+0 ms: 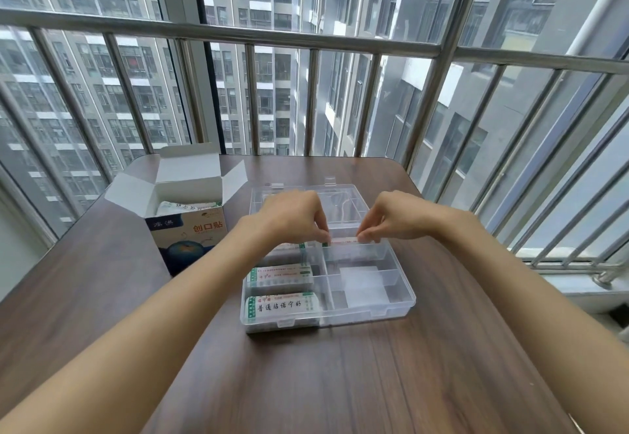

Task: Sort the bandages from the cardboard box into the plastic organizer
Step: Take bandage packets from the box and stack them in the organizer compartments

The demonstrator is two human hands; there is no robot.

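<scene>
A clear plastic organizer [403, 301] lies open on the table, its lid folded back. Two stacks of wrapped bandages [279, 275] fill its near-left compartments, and a third stack shows partly under my left wrist. My left hand [292, 217] and my right hand [398, 217] pinch the two ends of another bandage stack [343, 240] over the far-right compartment. The open cardboard box [190, 229] stands left of the organizer, with more wrapped bandages showing inside.
The brown wooden table [340, 382] reaches to a metal railing [306, 38] and window at the back. A white sill runs along the right side. The organizer's two nearer right compartments hold no bandages.
</scene>
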